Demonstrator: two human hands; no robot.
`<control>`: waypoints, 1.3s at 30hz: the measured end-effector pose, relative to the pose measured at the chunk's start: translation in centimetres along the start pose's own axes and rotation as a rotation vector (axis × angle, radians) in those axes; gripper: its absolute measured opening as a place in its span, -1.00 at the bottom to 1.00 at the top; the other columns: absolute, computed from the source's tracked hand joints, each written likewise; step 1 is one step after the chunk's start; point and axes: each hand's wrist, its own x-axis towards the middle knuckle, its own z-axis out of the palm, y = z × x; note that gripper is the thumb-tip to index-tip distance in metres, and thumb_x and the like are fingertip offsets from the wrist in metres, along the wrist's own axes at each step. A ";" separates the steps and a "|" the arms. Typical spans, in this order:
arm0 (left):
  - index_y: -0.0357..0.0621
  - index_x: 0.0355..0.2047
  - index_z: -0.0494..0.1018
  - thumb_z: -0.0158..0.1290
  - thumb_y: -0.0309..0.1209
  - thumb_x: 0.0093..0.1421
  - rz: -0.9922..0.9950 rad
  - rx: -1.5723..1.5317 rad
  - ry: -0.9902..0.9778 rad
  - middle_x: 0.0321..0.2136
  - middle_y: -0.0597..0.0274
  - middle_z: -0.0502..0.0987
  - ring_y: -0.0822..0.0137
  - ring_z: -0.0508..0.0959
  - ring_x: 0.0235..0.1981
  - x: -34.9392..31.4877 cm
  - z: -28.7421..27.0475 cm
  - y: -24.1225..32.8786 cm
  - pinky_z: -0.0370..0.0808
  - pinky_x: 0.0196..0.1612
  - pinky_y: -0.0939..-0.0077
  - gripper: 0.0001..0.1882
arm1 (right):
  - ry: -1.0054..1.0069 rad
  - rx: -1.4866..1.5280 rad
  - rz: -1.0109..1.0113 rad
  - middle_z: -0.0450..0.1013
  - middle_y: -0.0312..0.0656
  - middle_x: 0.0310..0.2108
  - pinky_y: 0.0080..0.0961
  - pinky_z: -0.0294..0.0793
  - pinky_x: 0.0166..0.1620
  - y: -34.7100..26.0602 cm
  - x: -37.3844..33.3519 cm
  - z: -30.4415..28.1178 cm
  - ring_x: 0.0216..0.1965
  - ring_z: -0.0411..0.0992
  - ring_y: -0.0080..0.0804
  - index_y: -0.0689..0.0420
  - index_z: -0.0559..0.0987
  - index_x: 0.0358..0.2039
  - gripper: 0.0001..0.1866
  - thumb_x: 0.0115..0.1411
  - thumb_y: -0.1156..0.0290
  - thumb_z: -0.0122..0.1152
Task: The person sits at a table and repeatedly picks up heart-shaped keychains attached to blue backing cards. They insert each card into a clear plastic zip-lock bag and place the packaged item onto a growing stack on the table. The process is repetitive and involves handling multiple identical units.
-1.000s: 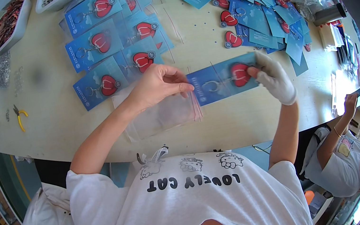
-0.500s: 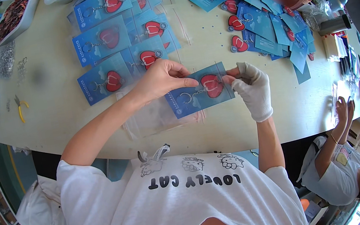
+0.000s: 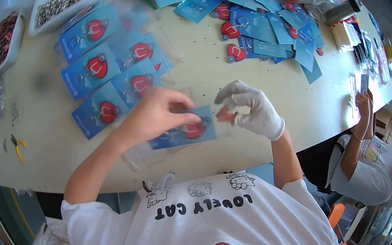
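My bare left hand pinches the top of a blue backing card low over the table, its fingers slightly blurred. A red heart-shaped keychain with a silver ring and chain lies on the card. My right hand, in a white glove with bare fingertips showing, is just right of the card, apart from it. Its fingers are curled together; whether anything thin is between them cannot be made out. Clear plastic bags lie under my left hand. Beyond it, several bagged keychain cards lie in overlapping rows.
A loose pile of blue cards and red keychains lies at the far right. Yellow-handled pliers lie at left. Bins hold metal rings and red pieces. A co-worker sits at right.
My right hand has come off the card's right edge. My left hand has moved the card left and slightly nearer to me. The whole view has shifted a little.
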 end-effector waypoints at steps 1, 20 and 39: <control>-0.37 -0.42 0.54 0.29 -0.46 0.02 0.005 0.019 0.030 -0.51 0.29 0.57 0.59 0.51 -0.42 -0.2 -1.3 0.9 0.43 -0.31 0.67 -0.79 | 0.053 0.015 -0.049 0.52 -0.19 -0.32 -0.46 0.45 -0.22 0.5 -0.1 -0.8 -0.29 0.47 -0.33 0.20 0.59 -0.34 -0.80 -0.05 0.62 0.21; -0.29 -0.09 0.49 0.02 -0.36 0.28 0.247 0.180 0.343 -0.21 0.15 0.57 0.35 0.55 -0.15 10.1 -3.5 -2.8 0.44 -0.05 0.48 -0.72 | 0.120 -1.333 -0.180 0.48 -0.21 -0.20 -0.48 0.44 -0.06 11.3 5.1 -11.7 -0.23 0.47 -0.33 0.23 0.48 -0.15 -0.53 -0.07 0.30 0.31; -0.22 0.00 0.34 -0.03 -0.14 0.33 0.208 -0.510 0.328 -0.05 0.28 0.43 0.42 0.43 0.00 12.7 -1.6 6.8 0.31 0.16 0.38 -0.59 | 0.574 0.351 0.125 0.34 -0.10 0.08 -0.39 0.38 0.06 5.6 6.3 -1.0 0.06 0.38 -0.28 0.25 0.27 0.17 -0.41 0.18 0.30 0.20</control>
